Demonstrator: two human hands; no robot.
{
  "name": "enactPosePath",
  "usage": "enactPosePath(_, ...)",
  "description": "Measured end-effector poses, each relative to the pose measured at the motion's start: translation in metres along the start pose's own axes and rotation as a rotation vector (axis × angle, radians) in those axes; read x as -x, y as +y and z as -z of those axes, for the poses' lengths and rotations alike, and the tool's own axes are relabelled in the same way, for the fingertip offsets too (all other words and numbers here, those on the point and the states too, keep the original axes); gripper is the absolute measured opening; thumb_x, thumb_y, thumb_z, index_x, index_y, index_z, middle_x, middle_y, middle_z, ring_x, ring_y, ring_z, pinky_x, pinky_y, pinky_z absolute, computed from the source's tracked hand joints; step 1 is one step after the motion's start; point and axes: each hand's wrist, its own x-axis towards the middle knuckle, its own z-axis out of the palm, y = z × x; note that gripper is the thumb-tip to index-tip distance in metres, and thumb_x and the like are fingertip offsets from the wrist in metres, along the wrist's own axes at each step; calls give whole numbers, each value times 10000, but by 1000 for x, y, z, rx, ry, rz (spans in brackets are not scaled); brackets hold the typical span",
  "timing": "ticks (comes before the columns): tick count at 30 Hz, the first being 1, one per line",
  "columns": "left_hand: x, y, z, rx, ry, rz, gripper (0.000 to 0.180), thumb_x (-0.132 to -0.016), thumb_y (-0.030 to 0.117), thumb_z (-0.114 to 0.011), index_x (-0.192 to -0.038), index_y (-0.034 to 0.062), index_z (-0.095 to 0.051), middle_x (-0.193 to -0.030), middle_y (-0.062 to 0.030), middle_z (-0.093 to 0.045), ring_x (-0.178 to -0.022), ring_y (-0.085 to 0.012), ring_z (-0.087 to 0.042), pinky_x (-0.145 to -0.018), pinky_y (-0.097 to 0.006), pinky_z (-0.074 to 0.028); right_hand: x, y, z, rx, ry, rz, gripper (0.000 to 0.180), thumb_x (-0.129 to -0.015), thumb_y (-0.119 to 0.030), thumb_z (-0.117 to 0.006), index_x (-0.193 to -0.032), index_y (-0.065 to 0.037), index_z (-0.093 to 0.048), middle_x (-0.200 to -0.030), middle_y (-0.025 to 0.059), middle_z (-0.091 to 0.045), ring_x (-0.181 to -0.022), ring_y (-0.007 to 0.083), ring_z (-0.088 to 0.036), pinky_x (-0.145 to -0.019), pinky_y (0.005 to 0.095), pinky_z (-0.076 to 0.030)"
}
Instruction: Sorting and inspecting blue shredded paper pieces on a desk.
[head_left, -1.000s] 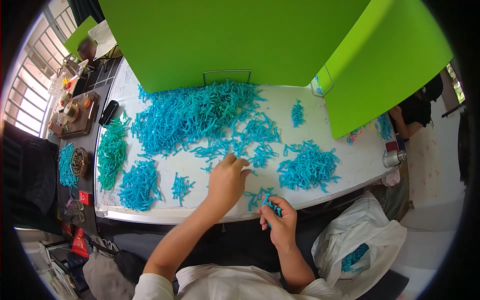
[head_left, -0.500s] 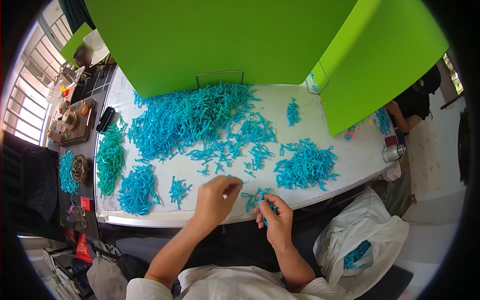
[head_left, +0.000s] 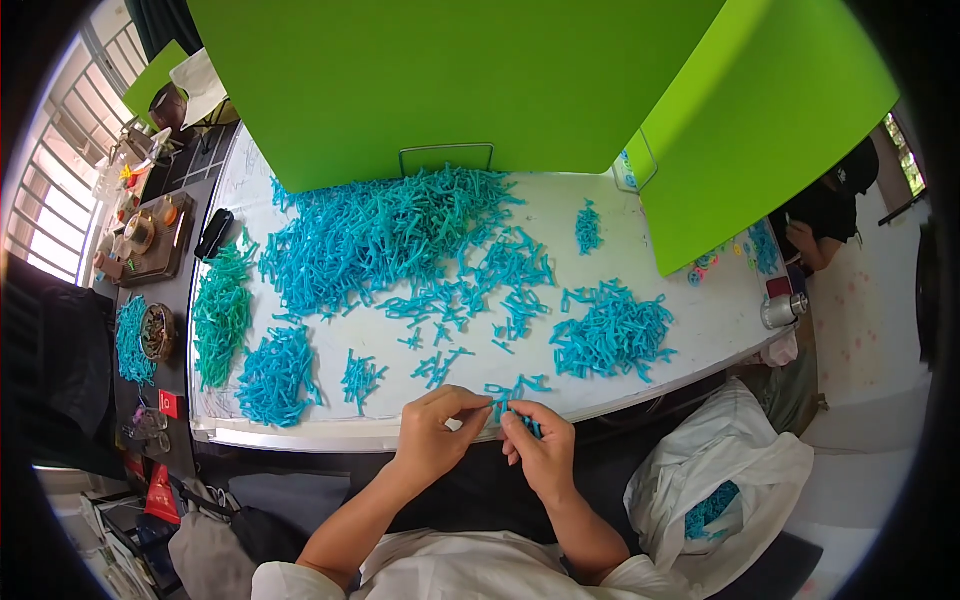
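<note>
Both hands meet at the near edge of the white table [head_left: 385, 428]. My left hand [head_left: 436, 434] has thumb and forefinger pinched together beside the right fingertips; whatever sits in the pinch is too small to make out. Several small blue plastic pieces [head_left: 533, 428] are held in my right hand [head_left: 545, 455], partly hidden by its curled fingers. A few loose blue pieces [head_left: 522, 384] lie just beyond the hands. Left of them is a small scattering of the same pieces [head_left: 440, 367].
A large blue heap [head_left: 370, 235] lies below a green panel [head_left: 430, 80]. Smaller heaps sit right [head_left: 615, 330] and left [head_left: 277, 375], beside a greener pile [head_left: 223, 315]. A white sack [head_left: 760, 455] holds more pieces. Another person [head_left: 835, 215] is behind the right-hand panel.
My left hand has come down and right, close to the right fingertips, uncovering a small scattering of pieces. My right hand has shifted slightly left.
</note>
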Motion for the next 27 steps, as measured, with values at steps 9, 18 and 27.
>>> enactPosePath(9,-58,-7,-4,-72,-278,-48,147,-810,-18,-759,-950,29,-756,-914,-119,-706,-730,-229,-696,-654,-326,-555,-10,13,23,161,210,97,166,-954,-99,-710,-1072,17,-704,-745,40,-645,-576,68,-573,-481,213,-459)
enactPosePath(18,-129,-38,-41,-603,-176,-494,99,-762,14,-732,-833,81,-715,-857,-75,-620,-783,-303,-647,-698,-405,-525,-21,10,39,156,317,152,132,-922,-65,-734,-1012,28,-707,-842,41,-637,-546,59,-533,-461,241,-404)
enactPosePath(27,-114,-31,1,-437,-68,-325,91,-781,-48,-711,-813,35,-691,-887,-89,-696,-793,-287,-687,-712,-371,-545,-24,18,42,241,246,225,140,-920,-44,-736,-1037,25,-705,-856,20,-649,-589,40,-535,-476,208,-418)
